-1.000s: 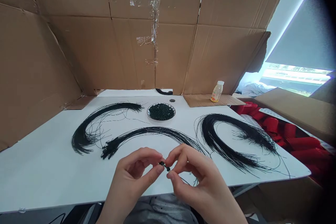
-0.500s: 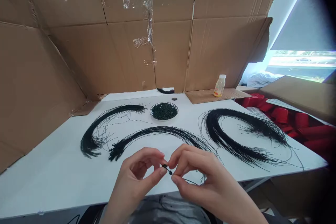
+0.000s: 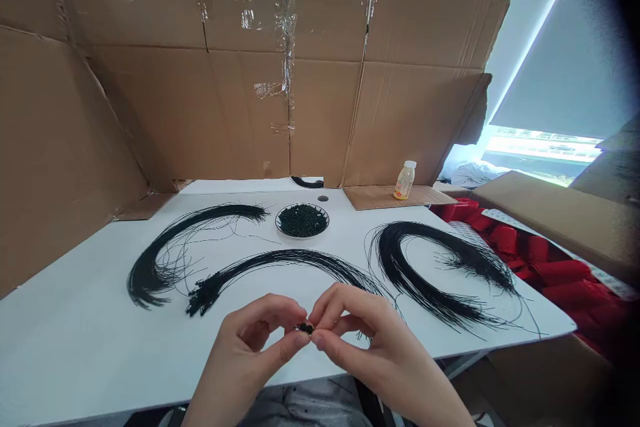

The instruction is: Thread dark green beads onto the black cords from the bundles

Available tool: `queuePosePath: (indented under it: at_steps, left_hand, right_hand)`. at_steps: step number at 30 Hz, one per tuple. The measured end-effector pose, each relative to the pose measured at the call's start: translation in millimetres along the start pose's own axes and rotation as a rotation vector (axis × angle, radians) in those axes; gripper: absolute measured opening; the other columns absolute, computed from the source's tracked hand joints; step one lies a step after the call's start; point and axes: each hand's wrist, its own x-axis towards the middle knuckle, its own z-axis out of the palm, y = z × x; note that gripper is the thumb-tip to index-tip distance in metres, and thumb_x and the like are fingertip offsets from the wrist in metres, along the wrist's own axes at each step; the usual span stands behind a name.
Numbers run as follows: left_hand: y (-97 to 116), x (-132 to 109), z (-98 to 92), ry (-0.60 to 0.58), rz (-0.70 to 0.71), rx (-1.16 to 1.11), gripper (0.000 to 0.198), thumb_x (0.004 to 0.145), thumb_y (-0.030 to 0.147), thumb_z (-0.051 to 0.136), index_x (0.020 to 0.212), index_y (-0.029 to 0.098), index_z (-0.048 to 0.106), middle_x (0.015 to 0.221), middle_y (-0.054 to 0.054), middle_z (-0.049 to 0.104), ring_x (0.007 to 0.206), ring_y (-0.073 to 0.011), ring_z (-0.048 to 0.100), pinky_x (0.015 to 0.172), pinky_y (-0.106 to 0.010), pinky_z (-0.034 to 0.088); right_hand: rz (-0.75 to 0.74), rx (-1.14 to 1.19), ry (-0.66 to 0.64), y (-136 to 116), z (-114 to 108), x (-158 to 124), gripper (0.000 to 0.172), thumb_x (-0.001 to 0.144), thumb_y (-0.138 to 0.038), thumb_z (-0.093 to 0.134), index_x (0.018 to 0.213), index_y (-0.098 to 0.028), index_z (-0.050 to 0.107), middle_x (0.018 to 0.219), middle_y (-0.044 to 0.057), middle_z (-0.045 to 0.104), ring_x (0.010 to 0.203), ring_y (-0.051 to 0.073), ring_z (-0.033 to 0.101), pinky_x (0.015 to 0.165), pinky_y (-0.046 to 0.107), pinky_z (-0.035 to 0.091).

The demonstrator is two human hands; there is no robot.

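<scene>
Low over the front of the white table, my left hand (image 3: pixel 267 340) pinches a small black bead-like piece (image 3: pixel 304 328) between thumb and finger. My right hand (image 3: pixel 357 330) meets it from the other side, its thumb and finger closed on the end of a thin black cord mostly hidden by the fingers. Both sets of fingertips nearly touch. Just behind the hands lies a bundle of black cords (image 3: pixel 295 256) with small dark pieces clustered at its left end. Farther back, a round dish (image 3: pixel 278 229) holds many tiny dark pieces.
Loose black cord bundles lie at left (image 3: pixel 150 267) and right (image 3: pixel 400 273). A tall cardboard screen (image 3: pixel 240 113) closes off the back and left. A small capped bottle (image 3: pixel 404 181) stands on a cardboard flap. Beyond the table's right edge, a box holds red items (image 3: pixel 537 250).
My hands have come closer together, and the two small black parts that were apart on the cord now sit against each other. The view has tilted up and shifted right.
</scene>
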Motion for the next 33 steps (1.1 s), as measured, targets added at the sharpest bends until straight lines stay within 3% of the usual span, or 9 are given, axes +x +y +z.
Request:
queuePosePath:
  at_steps: [6,10,13,19,27,33]
  left_hand:
    - [-6.4,3.6,-6.5,-0.091,0.057,-0.033,0.008,0.071,0.021,0.087,0.068,0.023,0.08,0.067,-0.001,0.071,0.067,-0.0168,0.06,0.064,-0.025,0.05]
    - [-13.0,7.7,-13.9,-0.199,0.122,0.013,0.008,0.077,0.019,0.084,0.072,0.024,0.08,0.071,-0.001,0.072,0.07,-0.0164,0.061,0.065,-0.024,0.05]
    - [-14.5,8.1,-15.7,-0.213,0.134,0.014,0.009,0.079,0.019,0.084,0.075,0.026,0.08,0.074,-0.001,0.072,0.072,-0.0163,0.062,0.068,-0.023,0.051]
    - [-13.5,6.9,-14.9,-0.22,0.13,0.014,0.009,0.08,0.018,0.084,0.076,0.026,0.08,0.075,-0.001,0.07,0.072,-0.0158,0.062,0.068,-0.023,0.051]
    - [-12.3,7.6,-8.8,-0.2,0.113,-0.014,0.008,0.076,0.019,0.085,0.072,0.024,0.081,0.071,-0.002,0.069,0.069,-0.0168,0.06,0.066,-0.025,0.049]
    - [-7.3,2.5,-6.8,-0.099,0.065,-0.015,0.006,0.072,0.021,0.086,0.072,0.025,0.081,0.071,-0.001,0.071,0.07,-0.0172,0.06,0.067,-0.026,0.049]
  right_hand:
    - [0.022,0.099,-0.018,3.9,-0.7,4.2,0.02,0.092,-0.03,0.076,0.078,-0.019,0.069,0.09,0.003,0.069,0.085,0.016,0.063,0.076,0.026,0.054]
    - [0.063,0.135,0.021,9.3,-0.3,5.9,0.022,0.083,-0.035,0.086,0.076,-0.017,0.075,0.077,0.0,0.063,0.068,0.013,0.058,0.061,0.024,0.051]
    - [0.107,0.147,0.044,10.1,1.0,5.4,0.024,0.079,-0.037,0.088,0.074,-0.017,0.076,0.073,-0.002,0.06,0.062,0.011,0.056,0.055,0.022,0.047]
    - [0.222,0.198,0.069,6.9,2.0,6.0,0.03,0.073,-0.037,0.093,0.086,-0.02,0.072,0.065,-0.006,0.058,0.058,0.01,0.056,0.058,0.022,0.046]
    - [0.223,0.204,0.048,6.6,1.2,5.4,0.03,0.073,-0.036,0.093,0.086,-0.02,0.07,0.067,-0.006,0.058,0.06,0.01,0.054,0.058,0.021,0.045]
    - [0.208,0.194,0.06,7.7,1.3,7.8,0.029,0.072,-0.036,0.093,0.084,-0.019,0.072,0.068,-0.005,0.057,0.062,0.01,0.052,0.06,0.022,0.045]
